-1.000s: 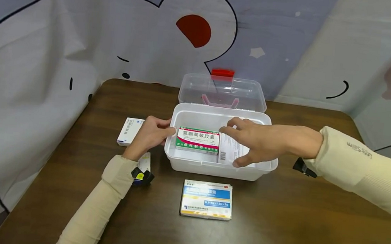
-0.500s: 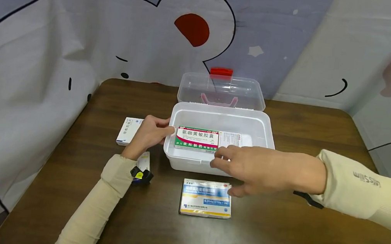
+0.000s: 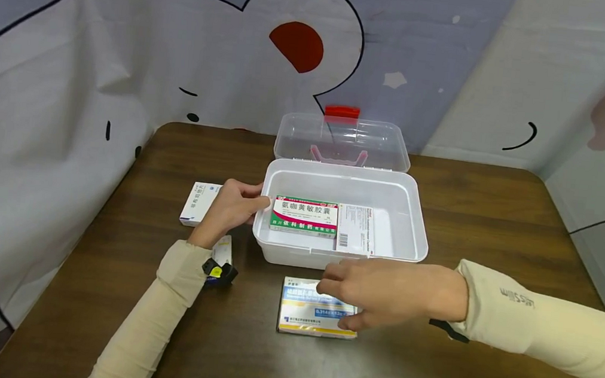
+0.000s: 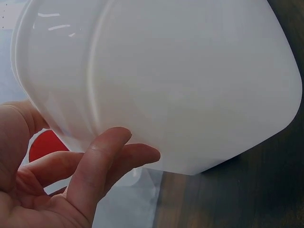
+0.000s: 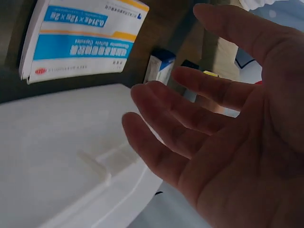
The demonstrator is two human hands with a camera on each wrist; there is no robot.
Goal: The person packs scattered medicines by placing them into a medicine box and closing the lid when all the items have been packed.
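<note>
My left hand (image 3: 231, 210) pinches the left rim of a white plastic storage box (image 3: 286, 256); in the left wrist view its fingers (image 4: 102, 159) lie against the outer wall. Inside that box are a green, white and red medicine box (image 3: 304, 217) and a white medicine box (image 3: 355, 228), side by side. Over the right part of a blue, white and yellow medicine box (image 3: 297, 308) on the table hovers my right hand (image 3: 385, 292). Its fingers are spread and loosely bent, with nothing between them in the right wrist view, where the same medicine box (image 5: 85, 35) appears whole.
The storage box's clear lid (image 3: 296, 137), with a red latch (image 3: 343, 113), stands tipped back behind it. Left of the box lie a white medicine box (image 3: 200, 204) and another small box (image 3: 224, 249), partly hidden by my left arm. A printed cloth hangs behind the wooden table (image 3: 473, 210).
My right hand has left the inside of the storage box and come toward me, over the blue, white and yellow medicine box. The left hand has stayed on the rim.
</note>
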